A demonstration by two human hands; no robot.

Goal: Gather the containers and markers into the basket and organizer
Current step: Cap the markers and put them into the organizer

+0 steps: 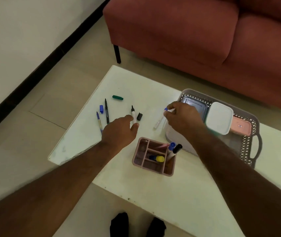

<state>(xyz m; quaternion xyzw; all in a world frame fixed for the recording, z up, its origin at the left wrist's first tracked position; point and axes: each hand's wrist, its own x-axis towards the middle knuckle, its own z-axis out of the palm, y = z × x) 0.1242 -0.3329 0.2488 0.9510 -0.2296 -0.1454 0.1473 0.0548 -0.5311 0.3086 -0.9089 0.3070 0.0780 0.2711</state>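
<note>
My left hand pinches the lower end of an uncapped black-tipped white marker on the white table; its black cap lies just right of it. My right hand grips a white marker with a blue tip, held beside the grey basket. In the basket sit a grey container, a white container and a pink container. The pink organizer holds several markers and a yellow-capped item.
Loose on the table's left part lie a green cap, a blue cap, a black pen and a blue pen. A red sofa stands behind the table. My feet show below the near edge.
</note>
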